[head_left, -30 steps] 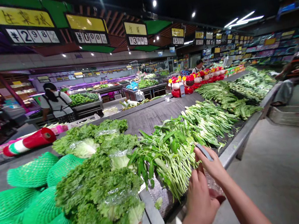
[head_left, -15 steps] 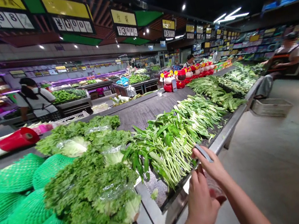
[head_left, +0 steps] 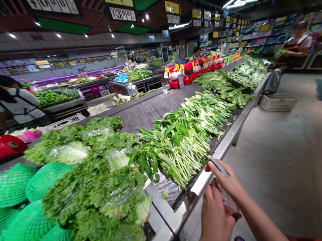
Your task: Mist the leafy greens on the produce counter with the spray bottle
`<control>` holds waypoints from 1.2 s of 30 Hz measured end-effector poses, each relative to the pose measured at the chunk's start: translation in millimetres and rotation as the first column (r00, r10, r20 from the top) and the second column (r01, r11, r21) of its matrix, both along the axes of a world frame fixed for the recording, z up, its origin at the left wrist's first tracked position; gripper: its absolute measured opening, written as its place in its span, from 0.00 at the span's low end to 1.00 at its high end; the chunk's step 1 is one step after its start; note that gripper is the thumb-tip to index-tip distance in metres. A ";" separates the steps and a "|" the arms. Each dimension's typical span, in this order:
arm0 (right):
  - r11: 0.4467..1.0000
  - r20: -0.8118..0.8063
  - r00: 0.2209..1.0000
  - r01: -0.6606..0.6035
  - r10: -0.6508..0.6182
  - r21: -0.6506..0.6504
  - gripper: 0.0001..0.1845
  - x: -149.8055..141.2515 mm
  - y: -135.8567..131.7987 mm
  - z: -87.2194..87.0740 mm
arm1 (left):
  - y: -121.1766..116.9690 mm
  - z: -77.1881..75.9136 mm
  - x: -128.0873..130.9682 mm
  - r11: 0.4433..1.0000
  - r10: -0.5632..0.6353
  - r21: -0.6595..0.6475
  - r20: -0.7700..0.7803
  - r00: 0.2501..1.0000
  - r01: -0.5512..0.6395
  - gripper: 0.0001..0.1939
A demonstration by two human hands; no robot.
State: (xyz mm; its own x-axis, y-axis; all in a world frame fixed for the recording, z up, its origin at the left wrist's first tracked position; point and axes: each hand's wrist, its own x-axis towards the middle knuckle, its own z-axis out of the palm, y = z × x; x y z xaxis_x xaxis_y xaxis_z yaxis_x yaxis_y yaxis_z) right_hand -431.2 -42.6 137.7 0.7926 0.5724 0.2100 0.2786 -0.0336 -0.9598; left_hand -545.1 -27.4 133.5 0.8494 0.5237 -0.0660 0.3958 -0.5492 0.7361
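My right hand [head_left: 225,173] is closed around a slim grey object [head_left: 219,167], like a handle or strip, beside the metal front edge of the vegetable stand. Just below and left of it, my left hand [head_left: 216,214] has its fingers curled, thumb underneath. Clear, pinkish plastic-like material [head_left: 228,200] shows between the hands; its kind is unclear, and part of it is hidden by the fingers. Closest to the hands on the stand lie long-stemmed water spinach bundles [head_left: 181,150]. Left of them is leafy lettuce [head_left: 95,190], some heads wrapped in clear film.
Green foam-net-wrapped produce [head_left: 28,235] fills the near left. Behind lie a red roll [head_left: 4,148] and red figurines [head_left: 174,77]. A metal rail [head_left: 202,179] borders the stand. A grey crate [head_left: 278,102] sits on the aisle floor. People work at far left and far right.
The view has turned right, so the stand and signs slide left and the price signs rise. A dark shoe shows below my hands. Both hands keep nearly the same grip.
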 end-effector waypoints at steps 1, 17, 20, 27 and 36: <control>1.000 0.005 1.000 0.007 -0.007 -0.018 0.20 -1.2 -1.4 -1.5 | -1.1 -1.2 -0.7 1.000 -0.005 -0.014 -0.008 1.000 0.005 0.43; 0.995 -0.120 0.991 0.050 -0.060 -0.083 0.27 14.3 -17.1 -28.5 | -12.9 -13.3 14.0 0.994 -0.035 -0.109 -0.041 0.999 0.030 0.43; 0.995 -0.131 0.990 0.042 -0.054 -0.090 0.29 24.8 -17.8 -25.4 | -14.1 -9.6 24.6 0.995 -0.036 -0.092 -0.015 0.999 0.034 0.45; 0.997 -0.119 0.993 0.004 -0.013 -0.079 0.27 54.4 -22.6 -22.8 | -21.6 -13.7 52.3 0.998 0.005 -0.057 0.006 1.000 -0.004 0.43; 0.992 0.019 0.998 -0.059 0.061 -0.107 0.21 92.4 -27.0 -14.9 | -30.2 -9.6 89.5 0.998 0.033 -0.058 -0.001 0.999 -0.033 0.37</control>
State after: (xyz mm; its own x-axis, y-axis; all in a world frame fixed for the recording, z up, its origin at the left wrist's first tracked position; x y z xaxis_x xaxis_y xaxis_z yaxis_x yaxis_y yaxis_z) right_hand -338.9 -69.6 122.8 0.7518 0.6390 0.1625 0.3045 -0.1179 -0.9452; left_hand -455.6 -57.6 123.8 0.8319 0.5464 -0.0971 0.4127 -0.4921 0.7665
